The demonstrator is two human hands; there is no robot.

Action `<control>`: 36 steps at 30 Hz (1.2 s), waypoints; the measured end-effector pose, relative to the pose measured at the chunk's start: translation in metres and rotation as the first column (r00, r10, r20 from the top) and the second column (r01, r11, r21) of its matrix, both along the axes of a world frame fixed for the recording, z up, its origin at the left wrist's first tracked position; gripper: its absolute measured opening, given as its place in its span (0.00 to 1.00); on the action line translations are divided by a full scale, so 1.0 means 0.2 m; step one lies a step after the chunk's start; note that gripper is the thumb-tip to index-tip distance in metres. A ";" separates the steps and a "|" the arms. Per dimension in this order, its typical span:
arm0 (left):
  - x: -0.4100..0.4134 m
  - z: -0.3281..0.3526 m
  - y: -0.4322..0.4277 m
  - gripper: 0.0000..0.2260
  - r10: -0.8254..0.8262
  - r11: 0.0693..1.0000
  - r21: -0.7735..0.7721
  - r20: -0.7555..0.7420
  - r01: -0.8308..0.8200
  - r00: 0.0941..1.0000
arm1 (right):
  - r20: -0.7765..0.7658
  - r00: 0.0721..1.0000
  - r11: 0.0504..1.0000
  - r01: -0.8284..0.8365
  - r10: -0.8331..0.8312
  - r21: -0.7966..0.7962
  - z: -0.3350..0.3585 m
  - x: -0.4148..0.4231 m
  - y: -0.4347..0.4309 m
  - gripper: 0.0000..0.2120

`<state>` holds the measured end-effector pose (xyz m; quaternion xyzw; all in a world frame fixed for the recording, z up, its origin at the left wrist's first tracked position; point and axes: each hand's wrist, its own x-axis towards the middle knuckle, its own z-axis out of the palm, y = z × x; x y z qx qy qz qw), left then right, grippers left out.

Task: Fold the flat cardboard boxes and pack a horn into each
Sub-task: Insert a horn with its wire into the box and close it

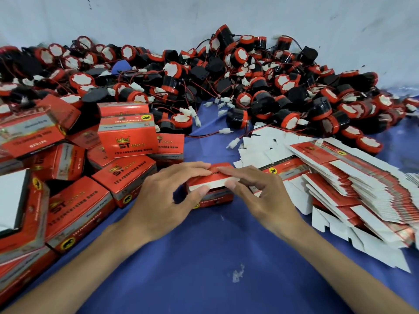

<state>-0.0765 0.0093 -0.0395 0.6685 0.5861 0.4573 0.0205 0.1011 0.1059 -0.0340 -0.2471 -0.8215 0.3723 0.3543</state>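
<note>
A small red cardboard box [212,197] stands on the blue cloth in the middle. Both hands are on its top flap. My left hand [169,196] lays its fingers over the flap's far edge, thumb pinching the white near edge. My right hand [260,196] does the same from the right. Whatever is inside the box is hidden. A big heap of black-and-red horns [226,87] with red wires and white plugs fills the back. Flat red-and-white boxes [353,184] lie fanned out at the right.
Folded, closed red boxes [127,134] are stacked and tumbled at the left, some close to my left forearm. The blue cloth [204,268] covers the floor in front. A pale wall [204,17] rises behind the horn heap.
</note>
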 end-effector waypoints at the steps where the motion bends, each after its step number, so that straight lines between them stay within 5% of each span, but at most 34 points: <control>1: 0.00 0.00 0.00 0.17 -0.004 1.000 0.005 -0.016 0.004 1.000 | -0.021 1.000 1.000 0.011 -0.011 0.003 0.00 -0.01 0.00 0.15; 10: -0.03 0.01 0.01 0.15 -0.016 0.999 0.046 -0.012 0.017 1.000 | -0.111 0.989 0.993 0.108 -0.102 0.047 -0.05 -0.04 -0.01 0.15; 15: -0.05 -0.01 0.01 0.14 -0.058 0.991 0.109 -0.149 0.075 0.987 | -0.130 0.980 0.965 0.172 -0.148 0.197 -0.05 -0.04 -0.02 0.16; 20: -0.07 -0.01 0.02 0.13 -0.072 0.983 0.146 -0.233 0.108 0.970 | -0.016 0.999 0.989 -0.044 0.047 0.138 -0.04 0.00 0.02 0.15; 31: -0.08 -0.05 0.03 0.17 -0.111 0.981 0.125 -0.267 0.148 0.957 | 0.009 0.999 0.927 -0.049 0.049 0.371 -0.04 -0.01 0.03 0.14; 36: -0.08 -0.06 0.03 0.20 -0.085 0.994 0.051 -0.242 0.101 0.966 | 0.084 0.988 0.973 -0.145 0.131 0.182 -0.04 0.02 0.05 0.19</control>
